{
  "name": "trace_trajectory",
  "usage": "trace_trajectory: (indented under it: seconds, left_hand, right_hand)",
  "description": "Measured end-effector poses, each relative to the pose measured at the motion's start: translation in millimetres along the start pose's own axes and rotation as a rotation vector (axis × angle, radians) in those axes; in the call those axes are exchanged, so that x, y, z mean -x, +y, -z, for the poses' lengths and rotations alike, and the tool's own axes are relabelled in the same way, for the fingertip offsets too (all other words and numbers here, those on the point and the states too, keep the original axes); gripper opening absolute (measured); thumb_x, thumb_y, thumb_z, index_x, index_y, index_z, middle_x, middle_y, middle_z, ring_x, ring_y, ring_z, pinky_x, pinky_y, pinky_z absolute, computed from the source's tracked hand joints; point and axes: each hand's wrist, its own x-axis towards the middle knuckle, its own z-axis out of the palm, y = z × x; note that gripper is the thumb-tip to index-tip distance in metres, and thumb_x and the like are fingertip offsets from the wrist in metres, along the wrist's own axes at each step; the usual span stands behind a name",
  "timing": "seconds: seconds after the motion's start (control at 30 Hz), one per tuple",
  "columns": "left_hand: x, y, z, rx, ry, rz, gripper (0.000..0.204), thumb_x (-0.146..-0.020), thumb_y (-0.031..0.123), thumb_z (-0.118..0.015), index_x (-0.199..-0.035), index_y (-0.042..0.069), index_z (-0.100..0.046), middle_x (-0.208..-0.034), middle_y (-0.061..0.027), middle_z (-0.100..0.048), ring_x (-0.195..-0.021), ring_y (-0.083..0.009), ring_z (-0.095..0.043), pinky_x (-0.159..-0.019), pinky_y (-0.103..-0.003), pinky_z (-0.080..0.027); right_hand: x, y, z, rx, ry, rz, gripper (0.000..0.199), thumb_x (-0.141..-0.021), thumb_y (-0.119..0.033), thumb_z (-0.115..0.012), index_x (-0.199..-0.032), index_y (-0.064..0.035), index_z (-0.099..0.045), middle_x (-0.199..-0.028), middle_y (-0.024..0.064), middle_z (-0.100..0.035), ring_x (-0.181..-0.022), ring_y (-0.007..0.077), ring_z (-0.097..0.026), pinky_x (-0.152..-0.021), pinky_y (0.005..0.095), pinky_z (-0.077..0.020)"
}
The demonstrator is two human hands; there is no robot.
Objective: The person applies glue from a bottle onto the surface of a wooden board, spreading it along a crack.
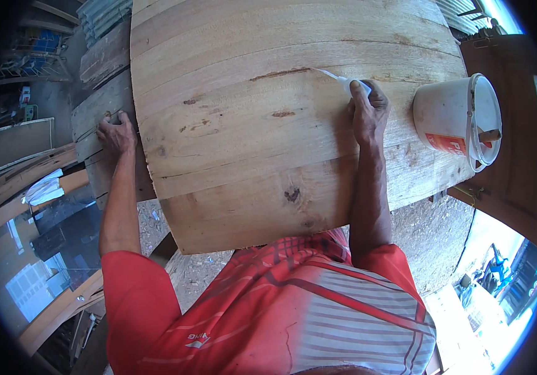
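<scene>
My right hand is closed around a small white squeeze bottle above the wooden panel. The bottle's thin pale nozzle points left, its tip beside the right end of a long dark crack in the wood. Off the panel's left edge, my left hand rests on weathered grey planks. Its fingers are bent, with the thumb and forefinger apart, and I see nothing held in them. Shorter brown flaws and a dark knot mark the panel's surface.
A white bucket with a wire handle and a wooden stick inside stands on the panel's right side. Brown boards lie beyond it. A crumpled white cloth hangs at the left, near corrugated sheets farther back.
</scene>
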Motion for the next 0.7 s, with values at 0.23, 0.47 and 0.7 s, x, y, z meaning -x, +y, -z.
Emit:
trace_trajectory:
  seconds: [0.23,0.47,0.7]
  left_hand:
    - [-4,-8,-6,-0.011,0.005,-0.042,0.055,-0.082,0.047,-0.067,-0.113,0.003,-0.062,-0.12,-0.0225,-0.058,-0.119,-0.039,-0.051,-0.101,-0.05,-0.041]
    - [-3,-6,-4,-0.018,-0.002,-0.027,0.055,-0.083,0.048,-0.066,-0.114,0.003,-0.061,-0.12,-0.0219,-0.058,-0.119,-0.0386,-0.051,-0.101,-0.05,-0.042]
    - [2,2,6,0.006,-0.037,0.015,0.059,-0.083,0.05,-0.064,-0.119,0.003,-0.059,-0.123,-0.0216,-0.058,-0.12,-0.0389,-0.051,-0.101,-0.051,-0.041]
  right_hand:
    - [-2,8,1,0.01,0.035,0.025,0.023,-0.097,-0.025,-0.064,-0.094,-0.0027,-0.069,-0.062,-0.003,-0.053,-0.054,0.0038,-0.046,-0.05,0.0223,-0.0335]
    - [-2,7,1,0.013,0.028,0.016,0.023,-0.097,-0.026,-0.065,-0.095,-0.0025,-0.068,-0.063,-0.0029,-0.053,-0.054,0.0041,-0.045,-0.05,0.0226,-0.0335]
    - [-3,7,0,0.013,0.019,0.032,0.024,-0.096,-0.026,-0.065,-0.095,-0.0021,-0.068,-0.061,-0.0032,-0.052,-0.054,0.0042,-0.045,-0.05,0.0228,-0.0337]
